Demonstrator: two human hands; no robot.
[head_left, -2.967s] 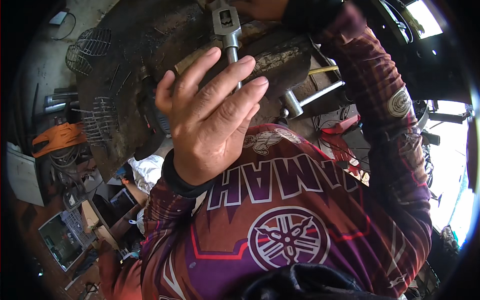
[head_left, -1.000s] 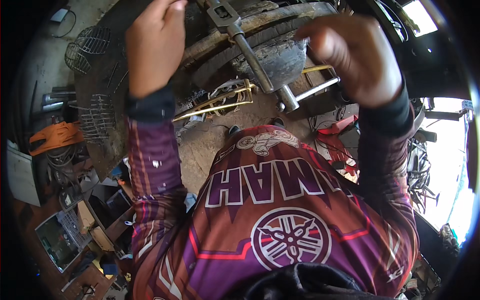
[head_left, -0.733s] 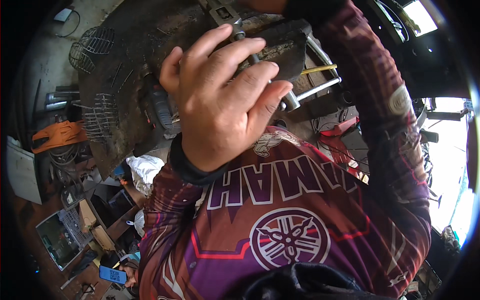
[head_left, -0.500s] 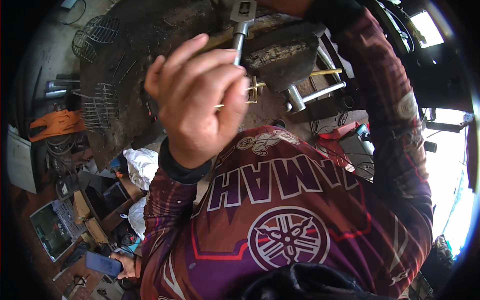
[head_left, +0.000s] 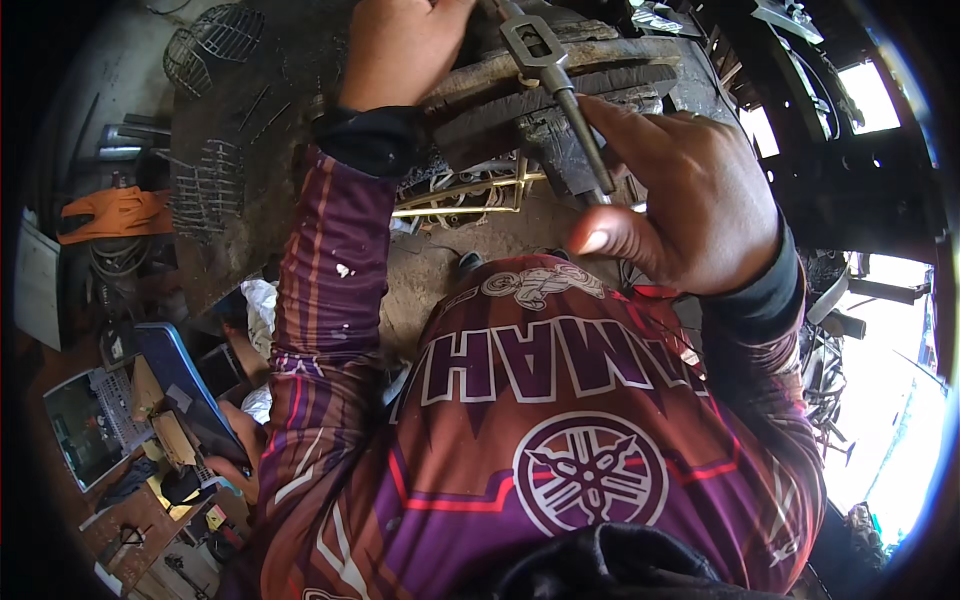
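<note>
A metal tap wrench (head_left: 538, 48) with a diamond-shaped middle slants across the top of the view, above a worn bench vise (head_left: 555, 140). One long handle of the wrench points down toward me. My right hand (head_left: 690, 190) is around this handle's end, thumb stretched out and forefinger on the far side, with a gap between them. Up at the view's top edge, my left hand (head_left: 405, 50) is by the wrench's other handle. Its fingertips are cut off, so its grip is hidden. A thin yellow metal frame (head_left: 455, 197) shows below the vise.
A dark workbench (head_left: 260, 160) carries wire cages (head_left: 205, 50) and a wire grid (head_left: 207, 190). An orange cloth-like item (head_left: 115, 215) is at the left. Lower left, another person's hand (head_left: 235, 435) is near a blue flat panel (head_left: 185, 370), beside an open laptop (head_left: 85, 425).
The tap wrench has turned. My left hand has gone up to the view's top edge, and my right hand has come down to the near handle. The other person's blue object looks larger and has shifted up.
</note>
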